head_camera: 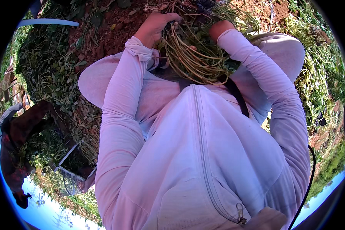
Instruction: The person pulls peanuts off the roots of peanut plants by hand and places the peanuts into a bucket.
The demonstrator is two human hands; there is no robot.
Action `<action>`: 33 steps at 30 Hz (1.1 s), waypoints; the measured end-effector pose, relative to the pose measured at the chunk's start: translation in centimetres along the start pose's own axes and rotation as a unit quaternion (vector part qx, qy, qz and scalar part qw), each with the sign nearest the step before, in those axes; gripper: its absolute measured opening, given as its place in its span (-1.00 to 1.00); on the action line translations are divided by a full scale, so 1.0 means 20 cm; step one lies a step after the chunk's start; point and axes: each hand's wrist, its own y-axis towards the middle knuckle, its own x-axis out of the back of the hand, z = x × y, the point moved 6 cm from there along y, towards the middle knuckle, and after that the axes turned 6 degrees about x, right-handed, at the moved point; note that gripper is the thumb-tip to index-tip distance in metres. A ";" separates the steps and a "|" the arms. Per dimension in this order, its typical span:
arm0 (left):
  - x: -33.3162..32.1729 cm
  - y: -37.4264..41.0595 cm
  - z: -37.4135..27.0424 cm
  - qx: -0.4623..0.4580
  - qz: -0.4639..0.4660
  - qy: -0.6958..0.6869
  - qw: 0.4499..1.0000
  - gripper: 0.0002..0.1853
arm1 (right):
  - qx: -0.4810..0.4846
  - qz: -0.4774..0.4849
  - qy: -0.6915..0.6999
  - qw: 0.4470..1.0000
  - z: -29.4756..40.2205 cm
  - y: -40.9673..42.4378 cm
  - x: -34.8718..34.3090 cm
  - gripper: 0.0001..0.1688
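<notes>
Looped around below my left hand is a bundle of long thin green-brown plant stems; the thumb and fingers close on its upper left end. My right hand is curled among the stems and leaves at the bundle's upper right, and its fingertips are hidden, so its hold cannot be made out. More loose stems and a dark purplish tangle lie just beyond the hands. The bundle rests before my lap, between my bent knees in pale trousers.
Reddish soil shows beyond my left knee, with leafy plants heaped to the left. A pale blue tube juts in there. A crate and another person are at lower left. Pulled vines lie right. A black cable hangs by my right arm.
</notes>
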 end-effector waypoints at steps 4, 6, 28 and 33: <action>0.02 -0.02 0.00 -0.014 -0.028 0.004 0.999 -0.83 | 0.012 -0.089 0.166 0.982 -0.01 -0.13 0.07 -0.75; 0.02 -0.01 0.02 0.001 -0.022 -0.013 1.000 -0.83 | 0.064 -0.168 0.262 0.948 0.04 -0.18 0.12 -0.76; 0.02 -0.02 0.03 0.028 -0.061 -0.098 0.993 -0.80 | 0.092 -0.058 0.344 0.933 0.21 -0.09 0.05 -0.61; 0.05 0.00 0.00 0.000 -0.116 -0.069 0.991 -0.78 | 0.030 -0.121 0.294 0.948 0.13 -0.27 0.12 -0.74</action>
